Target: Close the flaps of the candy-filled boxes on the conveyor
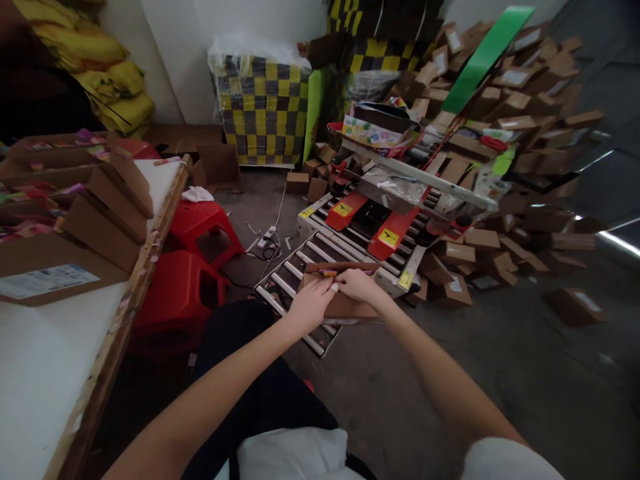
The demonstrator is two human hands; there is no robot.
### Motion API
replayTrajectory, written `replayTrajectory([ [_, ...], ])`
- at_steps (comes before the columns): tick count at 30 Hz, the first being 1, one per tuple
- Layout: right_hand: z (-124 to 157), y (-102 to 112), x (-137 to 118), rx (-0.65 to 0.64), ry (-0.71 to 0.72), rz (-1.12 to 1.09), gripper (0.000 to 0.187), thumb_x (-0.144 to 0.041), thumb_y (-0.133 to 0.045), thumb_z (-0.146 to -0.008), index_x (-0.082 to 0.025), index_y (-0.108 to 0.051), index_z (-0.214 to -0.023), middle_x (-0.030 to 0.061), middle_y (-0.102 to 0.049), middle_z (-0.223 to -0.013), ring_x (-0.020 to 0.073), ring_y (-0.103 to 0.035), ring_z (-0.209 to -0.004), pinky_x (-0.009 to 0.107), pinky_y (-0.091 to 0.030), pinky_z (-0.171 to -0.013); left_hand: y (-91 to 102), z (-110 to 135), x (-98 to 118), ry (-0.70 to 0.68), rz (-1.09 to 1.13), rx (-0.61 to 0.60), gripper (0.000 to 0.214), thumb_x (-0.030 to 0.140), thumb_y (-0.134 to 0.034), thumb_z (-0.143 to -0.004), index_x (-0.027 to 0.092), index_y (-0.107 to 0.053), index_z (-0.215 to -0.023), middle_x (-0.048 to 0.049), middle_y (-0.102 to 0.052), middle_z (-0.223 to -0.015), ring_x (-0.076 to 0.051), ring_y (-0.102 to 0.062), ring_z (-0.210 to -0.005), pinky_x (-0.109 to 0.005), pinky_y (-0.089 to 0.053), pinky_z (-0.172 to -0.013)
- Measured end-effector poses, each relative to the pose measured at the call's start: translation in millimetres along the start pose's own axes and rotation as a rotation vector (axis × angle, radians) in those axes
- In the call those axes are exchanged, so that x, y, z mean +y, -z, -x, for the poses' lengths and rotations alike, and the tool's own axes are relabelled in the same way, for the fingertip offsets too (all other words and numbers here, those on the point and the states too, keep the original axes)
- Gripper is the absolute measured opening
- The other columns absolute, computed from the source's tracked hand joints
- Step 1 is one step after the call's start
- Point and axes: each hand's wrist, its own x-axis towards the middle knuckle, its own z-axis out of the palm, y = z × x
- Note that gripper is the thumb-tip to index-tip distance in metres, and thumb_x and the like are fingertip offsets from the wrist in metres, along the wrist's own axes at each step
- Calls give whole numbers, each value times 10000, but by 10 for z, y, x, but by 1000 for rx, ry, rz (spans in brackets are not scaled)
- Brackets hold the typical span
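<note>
A brown cardboard box (353, 308) sits at the near end of the roller conveyor, with bits of orange and pink contents showing along its far edge. My left hand (315, 303) lies on top of it, fingers stretched toward the far side. Close beside it, my right hand (361, 287) has its fingers bent over a flap of the same box. Both hands meet near the middle of the box top, and they hide part of the flaps and the contents.
Ahead is a carton-sealing machine (383, 223) on the roller conveyor (295, 270), with green tape above. Cardboard boxes (505, 247) are piled to the right. Red stools (173, 300) and a white table (45, 360) bearing open filled cartons (100, 233) stand left. A power strip (267, 237) lies on the floor.
</note>
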Motion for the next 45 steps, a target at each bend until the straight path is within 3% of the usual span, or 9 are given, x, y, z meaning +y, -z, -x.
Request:
replayTrajectory([
  [7,212,-206,55,280,-45,-88,340,-205,-360,-875,-195,-677,-996,78,-684,-1035,204,-608,-978,298,-459,-849,210,-350,-7,-5,-167,-269,340,108,-444,-789,141,-656,-1053,-174,-677,-1048,-326,-638,-958,-442,-450,-843],
  [13,277,-288,80,872,-14,-159,418,-299,-384,-910,-140,-455,-1290,156,-488,-1319,244,-415,-1255,432,-333,-1041,20,-483,39,9,-290,-244,273,116,-440,-809,72,-649,-980,-188,-681,-950,-293,-603,-978,-410,-404,-880],
  [16,273,-255,107,761,58,-39,464,-303,-424,-904,-181,-401,-1351,112,-477,-1361,274,-331,-1327,530,-214,-1091,-78,-392,-22,-8,-264,-20,262,115,-428,-829,125,-609,-1017,-133,-666,-998,-242,-586,-984,-367,-409,-878],
  [20,487,-329,172,643,174,-52,466,-338,-444,-903,-198,-426,-1347,95,-491,-1363,284,-321,-1342,547,-247,-1079,-174,-195,-77,8,-274,513,207,148,-405,-864,142,-560,-1001,-145,-615,-1088,-235,-545,-1059,-404,-374,-930],
  [22,641,-425,205,605,182,-42,457,-351,-440,-910,-208,-438,-1344,90,-503,-1357,271,-369,-1319,527,-277,-1070,-174,-142,-57,56,-285,645,203,192,-434,-865,129,-542,-1024,-181,-571,-1185,-260,-487,-1165,-459,-308,-1001],
  [30,582,-400,471,457,264,-17,416,-380,-413,-920,-251,-487,-1309,67,-536,-1328,240,-424,-1286,507,-246,-1089,212,-328,12,149,-174,29,346,377,-582,-816,182,-617,-1099,-94,-631,-1102,-255,-547,-1040,-369,-414,-897],
  [36,491,-665,401,766,-105,-188,702,-457,-395,-907,-146,-119,-1472,183,-158,-1520,315,-95,-1412,589,-188,-1083,313,-464,-155,366,157,-58,515,586,-682,-628,162,-660,-919,-72,-620,-830,-257,-580,-855,-350,-448,-769],
  [40,422,-895,208,679,-114,-379,597,-418,-264,-938,-203,-118,-1476,113,-101,-1544,284,12,-1422,578,-166,-1100,172,-428,-304,518,612,-76,463,616,-534,-740,153,-563,-733,-17,-570,-689,-167,-568,-675,-285,-456,-641],
  [45,267,-808,239,517,-58,-361,597,-357,-312,-907,-178,-198,-1465,87,-84,-1551,282,38,-1421,553,-116,-1126,-76,-355,-291,639,983,-122,623,512,-709,-660,185,-463,-1130,-81,-617,-1044,-201,-616,-887,-343,-500,-775],
])
